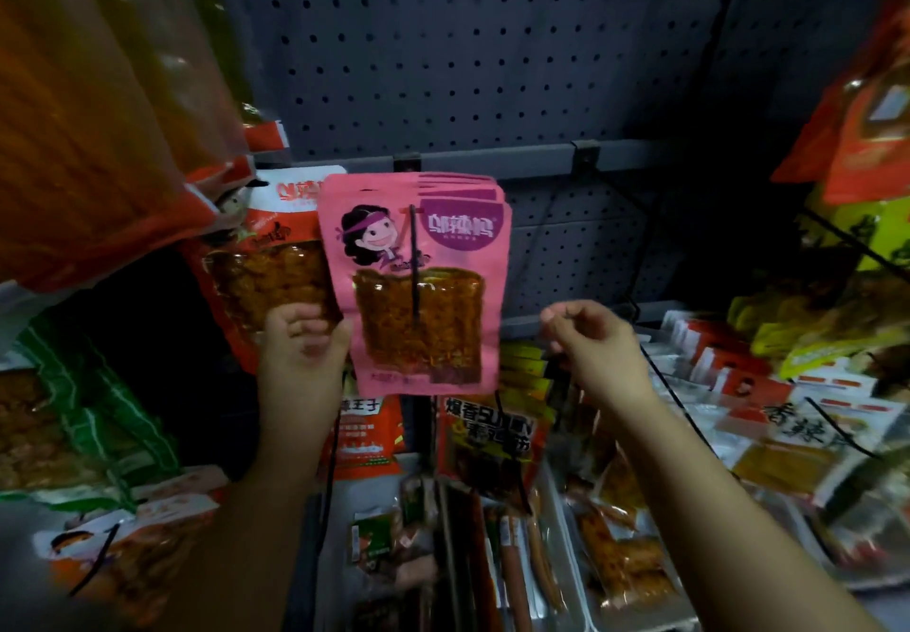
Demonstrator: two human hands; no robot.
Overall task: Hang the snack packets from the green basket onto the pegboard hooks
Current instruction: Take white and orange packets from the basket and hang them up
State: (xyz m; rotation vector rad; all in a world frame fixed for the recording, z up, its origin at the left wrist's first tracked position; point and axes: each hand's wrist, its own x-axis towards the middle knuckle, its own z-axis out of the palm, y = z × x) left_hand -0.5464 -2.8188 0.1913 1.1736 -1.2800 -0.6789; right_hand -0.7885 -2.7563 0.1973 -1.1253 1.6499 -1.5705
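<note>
Upright against a dark grey perforated metal pegboard (443, 40), a stack of flat pink plastic snack packets (411, 281) printed with a cartoon face and a purple label hangs with its long axis vertical, printed fronts facing the camera and top edges up near the grey horizontal rail (492, 156). A thin black wire hook (415, 267) comes forward through the upper middle of the front packet and runs down across its clear window, which shows reddish-brown strips inside. Further pink top edges fan out behind the front one at the upper right.

The person's left hand (303, 341) grips the stack at its lower left edge, thumb laid on the front face and fingers curled round behind. The right hand (586, 336) is raised just to the right of the packets, apart from them, fingers loosely curled with the thumb tip close to the forefinger; it appears to hold nothing, though motion blur makes that hard to confirm.

Just behind and to the left of the pink stack hangs an orange-and-white snack packet (268, 257), also upright, its lower part covered by the left hand. Below, red-and-black printed packets (485, 429) hang on lower hooks, and clear-wrapped sausage sticks (512, 557) lie in the racks beneath. Large translucent orange bags (88, 104) crowd the upper left, green-striped bags (93, 414) the lower left, and yellow and red packets (847, 217) the right edge.
</note>
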